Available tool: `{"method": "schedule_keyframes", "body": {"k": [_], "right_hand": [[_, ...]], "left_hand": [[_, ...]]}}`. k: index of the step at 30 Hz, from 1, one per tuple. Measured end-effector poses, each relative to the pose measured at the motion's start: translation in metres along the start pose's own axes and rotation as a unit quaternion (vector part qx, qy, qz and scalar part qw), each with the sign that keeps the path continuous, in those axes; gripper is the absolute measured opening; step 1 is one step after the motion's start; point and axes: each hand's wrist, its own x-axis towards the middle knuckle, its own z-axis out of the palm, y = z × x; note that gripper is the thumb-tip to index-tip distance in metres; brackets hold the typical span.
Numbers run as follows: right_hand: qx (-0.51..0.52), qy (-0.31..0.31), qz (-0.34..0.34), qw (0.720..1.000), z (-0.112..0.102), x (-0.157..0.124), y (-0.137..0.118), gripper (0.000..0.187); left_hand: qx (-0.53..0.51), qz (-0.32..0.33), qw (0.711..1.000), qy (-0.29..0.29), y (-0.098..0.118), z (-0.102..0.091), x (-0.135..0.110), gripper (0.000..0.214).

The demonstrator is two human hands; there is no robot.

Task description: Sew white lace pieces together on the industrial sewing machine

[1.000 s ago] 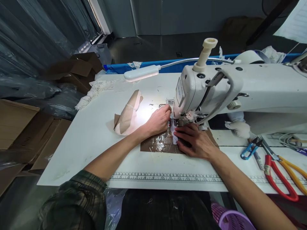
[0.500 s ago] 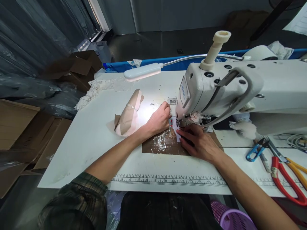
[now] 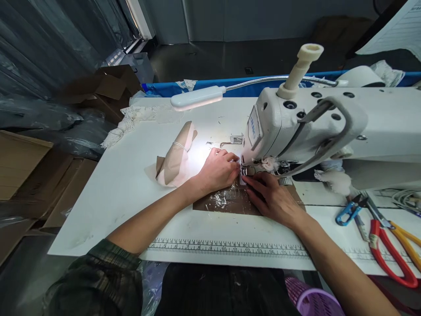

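Under the needle area of the white sewing machine (image 3: 263, 125) lies a small white strip (image 3: 242, 180), mostly covered by fingers. From the left, my left hand (image 3: 219, 170) has its fingers bent and closed at the strip's far part, close beside the presser foot. My right hand (image 3: 271, 195) rests in front of the foot with fingers stretched out, the index fingertip touching the strip's near end. Both hands are over a brown sheet (image 3: 226, 202) with shiny clear tape on it. The left fingertips are partly hidden.
A beige and pink rolled bundle (image 3: 176, 158) with a band lies left. White lace (image 3: 126, 123) trails off the table's back left edge. Blue snips (image 3: 349, 213) and red-handled scissors (image 3: 391, 259) lie right. A lamp (image 3: 197, 97) hangs above; a ruler tape (image 3: 226, 247) runs along the front.
My left hand has moved right and slightly nearer me, up to the presser foot, now covering the small red dots seen beside the strip. My right hand stays nearly in place.
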Motion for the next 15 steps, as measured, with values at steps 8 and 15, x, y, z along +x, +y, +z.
{"method": "schedule_keyframes", "body": {"k": [8,15], "right_hand": [[0.089,0.019,-0.009,0.996,-0.012,-0.002,0.004,0.032],[0.275,0.154,-0.096,0.944,-0.064,-0.024,-0.055,0.037]], "left_hand": [[0.034,-0.010,0.999,-0.015,-0.011,0.001,0.001,0.029],[0.059,-0.028,0.996,-0.064,-0.015,-0.014,-0.006,0.036]]}}
